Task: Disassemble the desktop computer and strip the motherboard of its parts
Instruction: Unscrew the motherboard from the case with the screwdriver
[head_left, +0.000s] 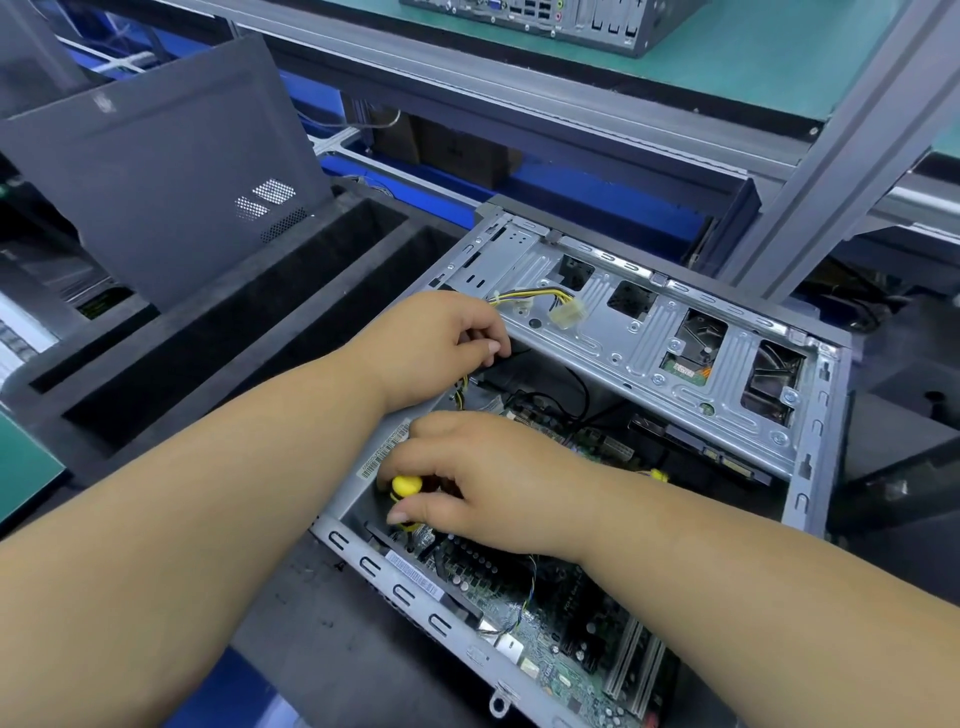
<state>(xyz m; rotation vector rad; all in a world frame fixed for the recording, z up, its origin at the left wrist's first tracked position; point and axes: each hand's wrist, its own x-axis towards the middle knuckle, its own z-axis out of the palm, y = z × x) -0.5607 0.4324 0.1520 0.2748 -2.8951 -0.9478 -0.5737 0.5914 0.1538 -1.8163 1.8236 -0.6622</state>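
An open grey desktop case (800, 499) lies on its side in front of me, with the green motherboard (545, 639) visible in its lower part. My right hand (488, 483) grips a yellow-handled screwdriver (406, 488), held upright over the board's near-left corner beside the power supply's barcode label (384, 452). My left hand (441, 343) reaches into the case under the drive cage (649, 332) with fingers curled on a black part; what exactly it holds is hidden. A yellow-and-black cable with a white connector (566, 314) lies across the cage.
The removed dark side panel (156, 171) leans upright at the left. A black foam tray (249, 332) with long slots sits left of the case. Another computer (571, 21) stands on the green shelf above. An aluminium frame post (852, 156) rises at the right.
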